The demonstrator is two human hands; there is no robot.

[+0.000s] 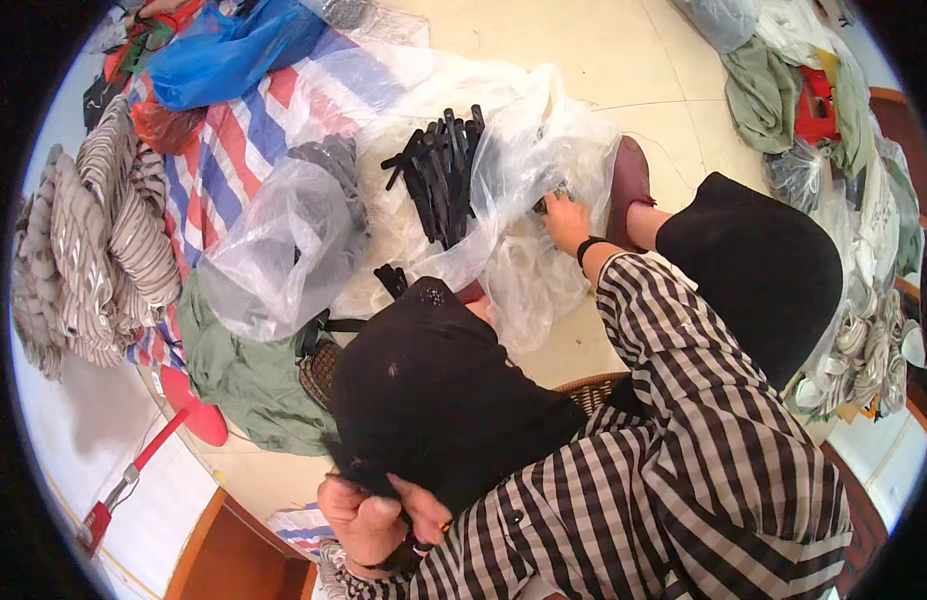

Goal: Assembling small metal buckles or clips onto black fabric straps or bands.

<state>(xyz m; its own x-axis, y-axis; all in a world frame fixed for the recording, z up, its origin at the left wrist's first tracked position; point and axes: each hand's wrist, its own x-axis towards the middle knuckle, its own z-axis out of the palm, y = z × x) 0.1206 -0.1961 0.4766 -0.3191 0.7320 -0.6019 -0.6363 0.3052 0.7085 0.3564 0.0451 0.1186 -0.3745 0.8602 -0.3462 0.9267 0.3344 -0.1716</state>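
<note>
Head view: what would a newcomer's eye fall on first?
Probably the black strips, heaped on whitish plastic at upper centre, with the right hand to their right. Next, perhaps, the blue bag at upper left, beside the bold striped sheet.

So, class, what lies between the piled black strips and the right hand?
In the head view, crumpled clear plastic lies between the black strips and the right hand.

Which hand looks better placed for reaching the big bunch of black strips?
Probably the right hand: it is stretched out at the clear plastic, near the black strips. The left hand is farther from them, back beside the black-covered left leg.
</note>
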